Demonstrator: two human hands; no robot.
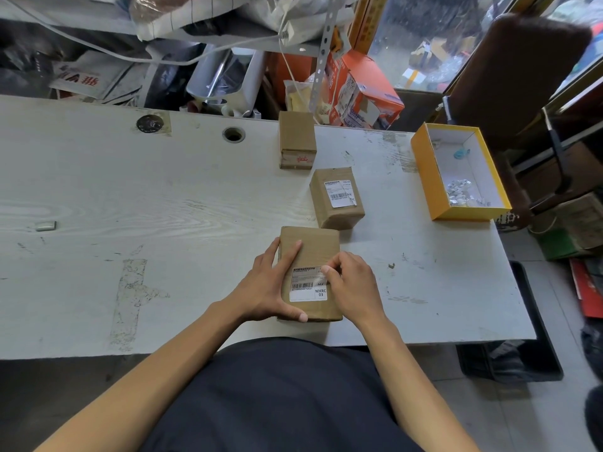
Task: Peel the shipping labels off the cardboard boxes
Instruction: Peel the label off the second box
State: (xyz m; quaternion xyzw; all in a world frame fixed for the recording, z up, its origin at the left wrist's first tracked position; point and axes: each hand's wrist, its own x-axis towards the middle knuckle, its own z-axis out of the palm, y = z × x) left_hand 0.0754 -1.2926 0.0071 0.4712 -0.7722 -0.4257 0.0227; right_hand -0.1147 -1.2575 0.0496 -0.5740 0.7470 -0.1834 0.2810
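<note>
Left hand point(266, 288) steadies the box point(310, 246) — right hand point(354, 285) pinches its label point(305, 288).

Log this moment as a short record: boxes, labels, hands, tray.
boxes: three cardboard boxes on the table
near box: label on top, upper right corner being picked at
middle box: label on
far box: no white label visible
left hand: grips near box's left side
right hand: fingertips at label corner
yellow tray: crumpled scraps inside
</note>
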